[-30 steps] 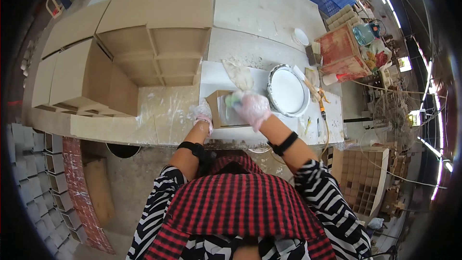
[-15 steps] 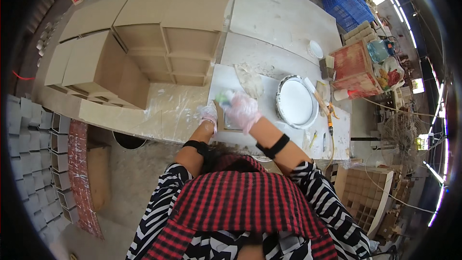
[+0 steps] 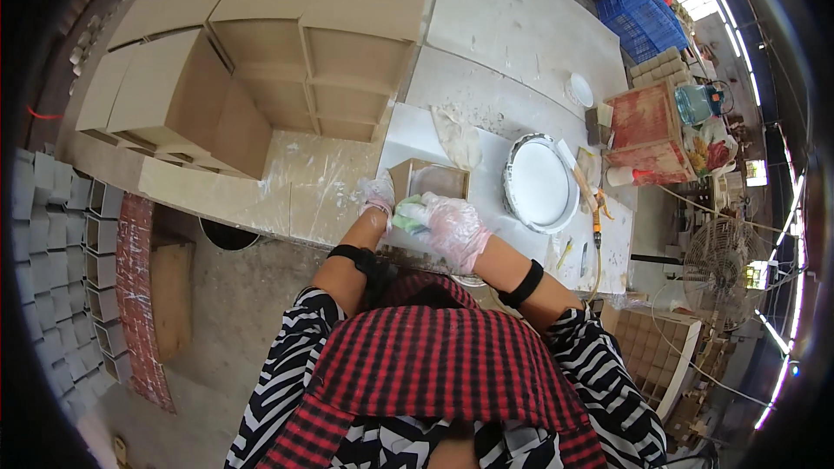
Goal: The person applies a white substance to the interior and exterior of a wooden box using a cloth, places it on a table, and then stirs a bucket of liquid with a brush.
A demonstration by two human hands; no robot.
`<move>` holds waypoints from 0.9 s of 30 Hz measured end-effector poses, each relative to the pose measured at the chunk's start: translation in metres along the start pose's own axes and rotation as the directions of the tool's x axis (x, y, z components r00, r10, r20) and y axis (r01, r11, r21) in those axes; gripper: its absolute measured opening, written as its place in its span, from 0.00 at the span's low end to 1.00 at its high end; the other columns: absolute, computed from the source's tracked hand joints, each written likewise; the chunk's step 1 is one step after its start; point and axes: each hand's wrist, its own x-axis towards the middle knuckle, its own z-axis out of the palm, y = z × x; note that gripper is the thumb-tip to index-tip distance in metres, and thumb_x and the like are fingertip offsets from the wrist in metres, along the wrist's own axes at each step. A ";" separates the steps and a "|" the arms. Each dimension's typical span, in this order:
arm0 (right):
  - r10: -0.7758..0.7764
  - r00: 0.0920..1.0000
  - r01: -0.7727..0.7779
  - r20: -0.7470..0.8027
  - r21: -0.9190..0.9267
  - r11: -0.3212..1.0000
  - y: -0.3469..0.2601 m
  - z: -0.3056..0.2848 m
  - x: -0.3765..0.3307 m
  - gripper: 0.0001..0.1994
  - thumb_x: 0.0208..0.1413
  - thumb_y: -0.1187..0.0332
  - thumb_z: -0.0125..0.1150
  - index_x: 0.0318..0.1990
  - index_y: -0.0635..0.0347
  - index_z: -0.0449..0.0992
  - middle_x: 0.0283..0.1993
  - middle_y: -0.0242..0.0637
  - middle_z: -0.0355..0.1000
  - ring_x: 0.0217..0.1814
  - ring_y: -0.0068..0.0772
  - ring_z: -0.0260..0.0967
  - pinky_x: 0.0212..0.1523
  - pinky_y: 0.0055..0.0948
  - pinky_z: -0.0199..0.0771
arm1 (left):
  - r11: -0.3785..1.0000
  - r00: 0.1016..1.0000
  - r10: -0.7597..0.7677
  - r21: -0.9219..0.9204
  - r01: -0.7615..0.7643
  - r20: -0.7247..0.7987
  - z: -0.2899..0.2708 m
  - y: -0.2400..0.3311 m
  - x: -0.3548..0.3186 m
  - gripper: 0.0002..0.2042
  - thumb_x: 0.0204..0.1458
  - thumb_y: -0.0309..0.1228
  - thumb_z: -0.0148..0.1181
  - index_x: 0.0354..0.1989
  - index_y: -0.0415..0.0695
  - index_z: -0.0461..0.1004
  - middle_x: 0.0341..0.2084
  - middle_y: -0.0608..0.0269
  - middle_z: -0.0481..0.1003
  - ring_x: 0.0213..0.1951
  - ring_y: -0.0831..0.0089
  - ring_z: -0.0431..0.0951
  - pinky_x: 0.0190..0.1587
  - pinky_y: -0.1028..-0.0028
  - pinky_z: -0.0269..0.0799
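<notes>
A small brown open box (image 3: 439,181) lies on the white work surface in front of me, with a pale film on its inside. My left hand (image 3: 377,194), in a thin clear glove, is closed at the box's left side and appears to grip its edge. My right hand (image 3: 454,224), gloved too, is closed around a pale green sponge (image 3: 410,214) at the near side of the box. Fingers partly hide the sponge. Right of the box stands a round tub (image 3: 540,182) of white paint or glue, and a crumpled off-white cloth (image 3: 457,135) lies beyond the box.
Large brown boxes (image 3: 187,91) with open compartments are stacked at the left. By the tub lie a flat stick (image 3: 569,161) and an orange-tipped air gun with a hose (image 3: 596,217). A small white dish (image 3: 579,89) and a red worn crate (image 3: 643,133) stand farther right.
My right hand has come nearer to me with the sponge, from over the box to its near side, uncovering the box. My left hand stays at the box's left side.
</notes>
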 end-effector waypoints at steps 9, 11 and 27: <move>0.112 0.993 -0.111 0.032 -0.033 0.993 -0.002 -0.032 -0.012 0.11 0.50 0.65 0.54 0.42 0.44 0.71 0.38 0.38 0.68 0.36 0.38 0.69 0.40 0.31 0.72 | 0.984 0.997 0.078 0.162 -0.077 -0.001 -0.061 -0.004 -0.062 0.27 0.50 0.40 0.52 0.60 0.51 0.58 0.59 0.66 0.57 0.60 0.65 0.57 0.55 0.57 0.60; -0.017 1.000 0.017 -0.010 -0.016 1.000 0.000 -0.007 -0.005 0.12 0.49 0.65 0.54 0.43 0.44 0.69 0.39 0.38 0.67 0.37 0.37 0.68 0.39 0.32 0.72 | 0.996 0.995 0.043 0.082 -0.036 -0.086 -0.048 -0.002 -0.055 0.28 0.50 0.41 0.53 0.60 0.51 0.58 0.59 0.65 0.58 0.60 0.66 0.57 0.55 0.56 0.60; -0.039 0.991 0.022 -0.131 -0.130 0.991 0.046 -0.017 0.039 0.14 0.45 0.67 0.58 0.43 0.44 0.71 0.36 0.36 0.70 0.36 0.40 0.70 0.35 0.37 0.71 | -0.089 0.901 -0.386 -0.980 0.178 0.198 0.008 -0.003 0.006 0.28 0.52 0.48 0.46 0.56 0.42 0.60 0.56 0.54 0.59 0.54 0.61 0.64 0.51 0.55 0.60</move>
